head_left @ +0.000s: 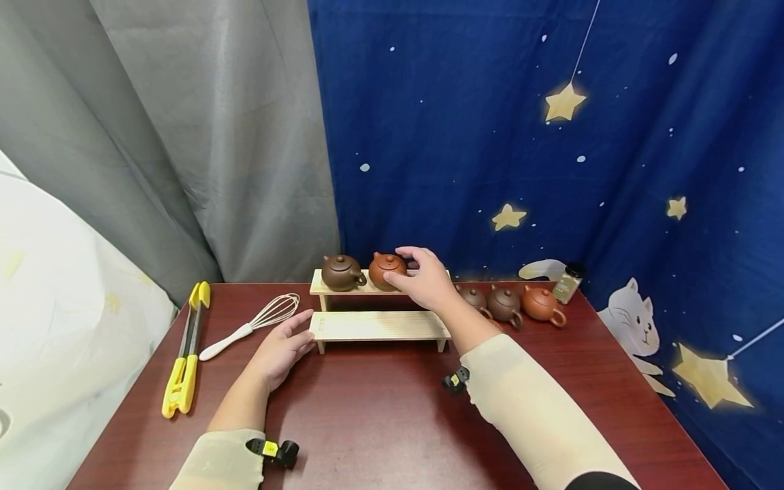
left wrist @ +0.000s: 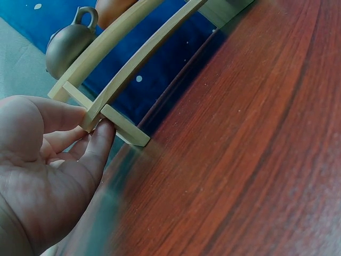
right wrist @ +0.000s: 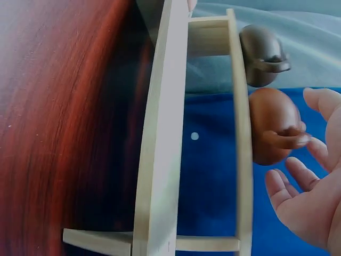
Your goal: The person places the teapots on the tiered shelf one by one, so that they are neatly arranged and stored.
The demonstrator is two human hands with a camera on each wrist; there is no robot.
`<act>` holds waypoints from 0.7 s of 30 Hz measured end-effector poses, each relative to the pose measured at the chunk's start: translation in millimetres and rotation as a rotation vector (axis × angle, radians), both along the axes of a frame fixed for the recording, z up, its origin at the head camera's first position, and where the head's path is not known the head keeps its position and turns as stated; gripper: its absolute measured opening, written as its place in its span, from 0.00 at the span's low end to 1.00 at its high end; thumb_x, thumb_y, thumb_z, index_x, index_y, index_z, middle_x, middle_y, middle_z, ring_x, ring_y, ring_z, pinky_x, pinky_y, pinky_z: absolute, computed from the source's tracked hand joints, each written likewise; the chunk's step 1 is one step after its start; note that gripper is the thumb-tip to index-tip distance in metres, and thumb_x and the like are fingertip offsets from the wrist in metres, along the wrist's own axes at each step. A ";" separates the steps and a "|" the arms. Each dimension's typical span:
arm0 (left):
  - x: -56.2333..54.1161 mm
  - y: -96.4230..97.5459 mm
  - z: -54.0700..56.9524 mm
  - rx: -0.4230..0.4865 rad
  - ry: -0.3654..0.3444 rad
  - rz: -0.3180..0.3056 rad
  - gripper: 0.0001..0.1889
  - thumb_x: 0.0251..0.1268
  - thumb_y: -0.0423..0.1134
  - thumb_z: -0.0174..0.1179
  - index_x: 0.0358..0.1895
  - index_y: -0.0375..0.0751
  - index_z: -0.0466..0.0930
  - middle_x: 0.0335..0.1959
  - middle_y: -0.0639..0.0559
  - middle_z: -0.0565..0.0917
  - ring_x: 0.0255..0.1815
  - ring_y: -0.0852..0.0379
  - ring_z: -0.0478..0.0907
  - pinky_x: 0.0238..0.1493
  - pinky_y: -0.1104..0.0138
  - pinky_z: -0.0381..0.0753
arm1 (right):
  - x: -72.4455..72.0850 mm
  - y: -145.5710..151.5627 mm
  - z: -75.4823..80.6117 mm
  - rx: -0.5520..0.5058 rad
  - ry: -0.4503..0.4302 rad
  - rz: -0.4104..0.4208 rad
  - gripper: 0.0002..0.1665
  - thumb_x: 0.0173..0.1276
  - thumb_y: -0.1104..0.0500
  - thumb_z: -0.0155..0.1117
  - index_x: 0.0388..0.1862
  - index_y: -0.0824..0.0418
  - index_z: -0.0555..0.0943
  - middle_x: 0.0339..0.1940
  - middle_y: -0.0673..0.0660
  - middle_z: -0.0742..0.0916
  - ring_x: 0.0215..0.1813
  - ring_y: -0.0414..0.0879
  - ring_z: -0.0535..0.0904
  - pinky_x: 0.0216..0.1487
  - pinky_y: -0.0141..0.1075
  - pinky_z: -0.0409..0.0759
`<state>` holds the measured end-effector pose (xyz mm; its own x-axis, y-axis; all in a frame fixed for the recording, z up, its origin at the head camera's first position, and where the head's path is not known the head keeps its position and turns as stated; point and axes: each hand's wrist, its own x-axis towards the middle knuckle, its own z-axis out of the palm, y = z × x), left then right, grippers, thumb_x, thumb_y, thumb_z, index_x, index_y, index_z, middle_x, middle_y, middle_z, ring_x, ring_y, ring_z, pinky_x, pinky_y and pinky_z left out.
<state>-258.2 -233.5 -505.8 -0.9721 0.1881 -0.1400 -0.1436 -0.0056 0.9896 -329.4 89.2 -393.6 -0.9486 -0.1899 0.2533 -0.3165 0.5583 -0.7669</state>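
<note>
Orange-brown teapot (head_left: 380, 272): upright on the upper shelf (head_left: 316, 282), beside the dark brown teapot (head_left: 341, 274); handle (right wrist: 285, 141) turned toward the right hand (head_left: 429, 282).
Right-hand fingers: apart, loosely curved about the handle side, not clamped; touching or barely clear, cannot tell.
Left hand (head_left: 282, 354): thumb and fingers pinched on the left end of the lower shelf (head_left: 380, 325), probably to steady.
Table teapots, right side: dark one (head_left: 505, 304) and reddish one (head_left: 541, 303) just beyond the right forearm.
Shelf step: judged as setting the orange-brown teapot in line, near finished; possibly grasping instead.
Next move: if setting, calls for backing fingers off without snagging the handle; if grasping, for closing evenly round the body.
</note>
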 end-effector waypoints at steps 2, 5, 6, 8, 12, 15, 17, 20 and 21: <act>-0.1 0.3 -0.3 0.002 0.000 0.000 0.35 0.84 0.29 0.49 0.88 0.38 0.48 0.87 0.40 0.57 0.61 0.74 0.77 0.61 0.79 0.79 | 9.4 6.9 2.9 -0.027 0.021 0.002 0.35 0.68 0.43 0.77 0.72 0.50 0.81 0.71 0.54 0.82 0.68 0.55 0.81 0.66 0.53 0.84; -0.4 0.8 -0.1 0.002 -0.003 0.000 0.35 0.84 0.30 0.49 0.88 0.39 0.49 0.87 0.40 0.57 0.61 0.74 0.77 0.61 0.78 0.79 | 23.8 19.2 5.1 -0.067 0.041 0.016 0.32 0.70 0.46 0.75 0.71 0.50 0.81 0.70 0.55 0.83 0.68 0.56 0.81 0.65 0.54 0.84; -0.6 0.8 0.0 0.003 -0.004 0.000 0.35 0.84 0.30 0.49 0.88 0.39 0.49 0.86 0.40 0.58 0.62 0.74 0.77 0.61 0.78 0.79 | 28.6 23.7 5.0 -0.075 0.042 0.016 0.32 0.71 0.46 0.75 0.71 0.50 0.81 0.69 0.55 0.84 0.67 0.56 0.81 0.64 0.54 0.85; -1.1 1.0 0.3 0.005 -0.005 0.000 0.35 0.84 0.30 0.48 0.88 0.39 0.49 0.86 0.39 0.58 0.62 0.73 0.77 0.61 0.78 0.79 | 37.0 32.4 3.6 -0.099 0.048 0.016 0.31 0.71 0.46 0.75 0.70 0.50 0.82 0.68 0.55 0.84 0.67 0.58 0.82 0.63 0.55 0.85; -1.6 1.1 0.7 0.007 -0.008 0.004 0.35 0.84 0.30 0.48 0.88 0.39 0.49 0.85 0.39 0.60 0.62 0.73 0.77 0.60 0.78 0.80 | 54.3 49.2 -0.3 -0.110 0.056 -0.006 0.28 0.72 0.47 0.75 0.69 0.47 0.82 0.66 0.52 0.86 0.60 0.53 0.86 0.58 0.48 0.88; -1.4 1.3 0.6 0.005 -0.011 0.003 0.35 0.85 0.30 0.48 0.88 0.39 0.49 0.85 0.39 0.60 0.62 0.73 0.77 0.61 0.78 0.80 | 65.2 61.9 -5.0 -0.109 0.073 -0.020 0.28 0.72 0.49 0.76 0.69 0.49 0.82 0.64 0.53 0.87 0.56 0.51 0.88 0.55 0.40 0.88; -1.1 1.1 0.7 0.003 -0.012 0.004 0.35 0.85 0.30 0.48 0.88 0.40 0.49 0.85 0.39 0.60 0.62 0.73 0.77 0.61 0.78 0.80 | 70.9 70.8 -8.4 -0.104 0.082 -0.027 0.27 0.72 0.51 0.76 0.68 0.51 0.83 0.63 0.54 0.88 0.55 0.51 0.87 0.55 0.39 0.88; -0.5 0.9 1.8 0.007 -0.013 0.005 0.35 0.84 0.30 0.48 0.88 0.40 0.49 0.85 0.39 0.60 0.62 0.73 0.78 0.61 0.78 0.80 | 77.1 84.4 -13.5 -0.098 0.105 -0.033 0.27 0.72 0.54 0.76 0.68 0.56 0.83 0.62 0.59 0.89 0.58 0.51 0.86 0.58 0.43 0.88; -0.3 0.8 2.2 0.008 -0.012 0.008 0.35 0.84 0.30 0.48 0.88 0.40 0.49 0.85 0.39 0.60 0.61 0.73 0.78 0.61 0.78 0.80 | 79.2 88.9 -14.6 -0.094 0.110 -0.038 0.27 0.72 0.54 0.76 0.67 0.56 0.83 0.62 0.60 0.89 0.58 0.52 0.86 0.58 0.44 0.88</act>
